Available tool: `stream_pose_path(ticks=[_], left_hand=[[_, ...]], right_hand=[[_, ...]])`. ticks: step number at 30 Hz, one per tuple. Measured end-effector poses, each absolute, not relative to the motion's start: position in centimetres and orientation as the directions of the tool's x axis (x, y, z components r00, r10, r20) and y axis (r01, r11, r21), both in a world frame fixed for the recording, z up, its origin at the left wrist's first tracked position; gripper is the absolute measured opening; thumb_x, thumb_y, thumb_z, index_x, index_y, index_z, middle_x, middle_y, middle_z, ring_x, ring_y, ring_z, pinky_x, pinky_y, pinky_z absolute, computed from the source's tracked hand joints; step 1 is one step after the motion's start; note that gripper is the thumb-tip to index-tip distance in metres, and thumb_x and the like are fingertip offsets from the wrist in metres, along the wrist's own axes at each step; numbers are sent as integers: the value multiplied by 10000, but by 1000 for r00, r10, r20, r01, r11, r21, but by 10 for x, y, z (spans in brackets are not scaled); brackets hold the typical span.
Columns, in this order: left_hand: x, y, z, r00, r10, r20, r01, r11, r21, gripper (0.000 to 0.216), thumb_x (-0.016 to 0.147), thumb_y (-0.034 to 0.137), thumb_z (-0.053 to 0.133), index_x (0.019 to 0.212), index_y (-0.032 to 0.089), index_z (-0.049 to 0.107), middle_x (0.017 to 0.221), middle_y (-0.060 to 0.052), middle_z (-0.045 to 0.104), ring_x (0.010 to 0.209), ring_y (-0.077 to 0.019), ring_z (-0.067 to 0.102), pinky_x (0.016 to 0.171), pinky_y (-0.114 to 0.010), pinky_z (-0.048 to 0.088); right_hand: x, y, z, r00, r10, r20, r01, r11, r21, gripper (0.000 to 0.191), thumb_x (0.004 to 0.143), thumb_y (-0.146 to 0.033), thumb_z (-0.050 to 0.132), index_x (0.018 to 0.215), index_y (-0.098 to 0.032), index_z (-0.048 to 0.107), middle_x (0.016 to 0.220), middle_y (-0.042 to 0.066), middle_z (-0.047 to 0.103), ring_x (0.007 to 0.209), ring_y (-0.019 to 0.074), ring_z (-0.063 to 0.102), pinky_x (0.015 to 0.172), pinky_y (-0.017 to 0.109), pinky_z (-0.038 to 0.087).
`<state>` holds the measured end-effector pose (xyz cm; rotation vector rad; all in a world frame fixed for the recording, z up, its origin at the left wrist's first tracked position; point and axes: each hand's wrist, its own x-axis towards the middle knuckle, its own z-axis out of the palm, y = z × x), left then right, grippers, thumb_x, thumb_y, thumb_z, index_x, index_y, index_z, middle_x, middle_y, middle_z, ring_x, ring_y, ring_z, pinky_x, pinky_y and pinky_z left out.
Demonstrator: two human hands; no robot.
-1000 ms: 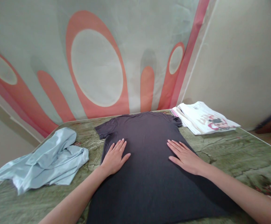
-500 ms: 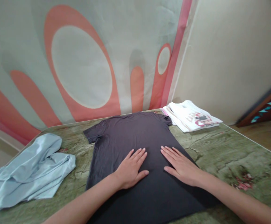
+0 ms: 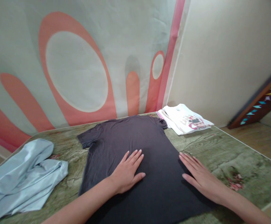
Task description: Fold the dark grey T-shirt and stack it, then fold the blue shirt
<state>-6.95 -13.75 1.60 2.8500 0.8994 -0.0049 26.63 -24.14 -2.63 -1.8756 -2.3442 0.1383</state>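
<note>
A dark grey T-shirt (image 3: 149,140) lies spread out on the table, its sleeves toward the wall and its lower part near me. My left hand (image 3: 128,172) rests flat on the middle of the shirt, fingers stretched out. At the shirt's right edge is my right hand (image 3: 199,177), also flat with its fingers extended and thumb apart. Neither hand grips the cloth. Small wrinkles run along the left side of the shirt, and its left sleeve sticks out sideways.
A crumpled light blue satiny garment (image 3: 25,177) lies on the left of the table. Folded white shirts with a print (image 3: 184,119) are stacked at the back right. The wood-patterned tabletop (image 3: 210,149) meets a wall with an orange-patterned covering (image 3: 116,37).
My right hand has slid rightward over the shirt to its right edge. My left hand stays on about the same spot of the cloth. The view has shifted slightly.
</note>
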Motion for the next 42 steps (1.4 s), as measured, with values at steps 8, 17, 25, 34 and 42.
stream_pose_path(ticks=[8, 17, 25, 34, 42], left_hand=[[-73, -136, 15, 834, 546, -81, 551, -817, 170, 587, 907, 538, 219, 1419, 277, 104, 1483, -36, 95, 1354, -220, 91, 1087, -432, 106], [-39, -124, 25, 853, 515, -81, 520, -830, 202, 593, 906, 548, 183, 1416, 250, 138, 1483, -59, 87, 1355, -221, 89, 1081, -435, 112], [3, -107, 8, 868, 496, -23, 491, -852, 183, 601, 898, 553, 203, 1404, 228, 196, 1478, -70, 129, 1352, -235, 107, 1071, -449, 122], [59, -44, 32, 840, 535, 94, 503, -832, 234, 477, 862, 457, 412, 1238, 166, 460, 1220, -111, 524, 1126, -227, 483, 951, -324, 362], [174, 68, 32, 629, 774, 70, 745, -626, 232, 296, 811, 187, 484, 1079, 112, 583, 1124, -178, 562, 1055, -259, 540, 865, -336, 430]], right_hand=[[290, -235, -30, -105, 994, 38, 982, 110, -156, 604, 862, -561, 294, 1373, -239, 326, 1442, 39, 279, 1323, 254, 224, 1069, 482, 225], [292, -235, -10, 44, 993, 106, 933, -3, -360, 410, 884, -446, 292, 1001, -196, 596, 1020, 102, 615, 958, 231, 569, 850, 372, 448], [275, -235, -7, 52, 999, -2, 908, -48, -417, 253, 814, -428, 449, 708, -209, 516, 698, 24, 588, 636, 173, 541, 600, 281, 417], [272, -245, -3, 65, 992, -105, 909, -102, -404, 264, 809, -455, 451, 708, -212, 481, 685, 5, 584, 625, 169, 541, 584, 266, 370], [280, -241, -20, 58, 988, -147, 892, -117, -438, 218, 765, -424, 495, 696, -217, 495, 689, 11, 603, 610, 159, 539, 560, 241, 370]])
